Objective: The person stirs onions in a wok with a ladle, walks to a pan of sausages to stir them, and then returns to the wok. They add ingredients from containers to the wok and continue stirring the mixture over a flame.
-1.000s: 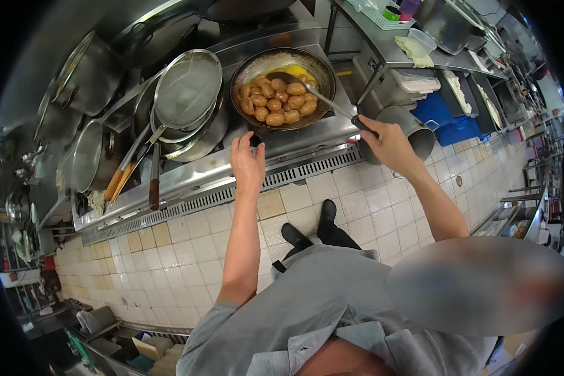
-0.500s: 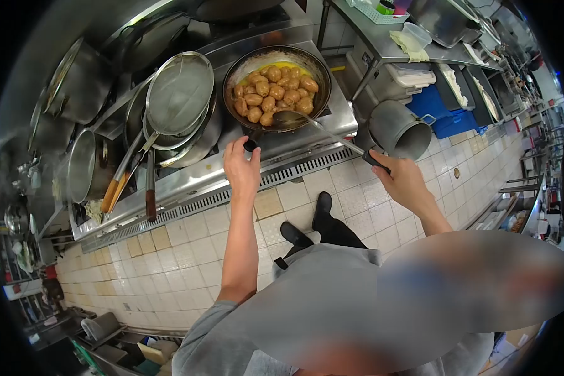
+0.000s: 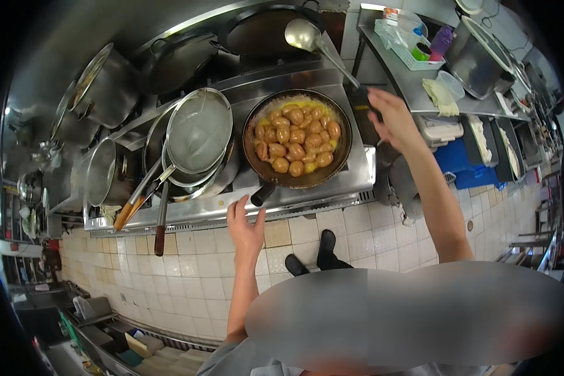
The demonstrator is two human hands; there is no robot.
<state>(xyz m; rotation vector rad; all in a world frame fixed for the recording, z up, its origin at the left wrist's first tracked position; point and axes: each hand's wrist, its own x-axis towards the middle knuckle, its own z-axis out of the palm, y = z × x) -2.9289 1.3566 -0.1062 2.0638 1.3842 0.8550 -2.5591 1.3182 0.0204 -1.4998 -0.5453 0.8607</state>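
Observation:
My right hand (image 3: 395,119) grips the dark handle of a ladle (image 3: 302,35). The ladle's metal bowl is raised above the back of the stove, away from the food. My left hand (image 3: 247,230) has its fingers spread beside the black handle of a frying pan (image 3: 257,178), apart from it. Glossy brown, egg-shaped pieces of food (image 3: 296,138) fill the pan, with yellow liquid around them.
Left of the pan, strainers (image 3: 199,131) rest over pots, their handles jutting past the stove's front edge. Dark woks (image 3: 266,31) stand behind. At right are a steel table with a basket (image 3: 413,59), a tall pot (image 3: 482,59) and a metal bucket (image 3: 404,182).
My right hand has lifted the ladle out of the pan, up and towards the back of the stove. My left hand has come off the pan handle and opened.

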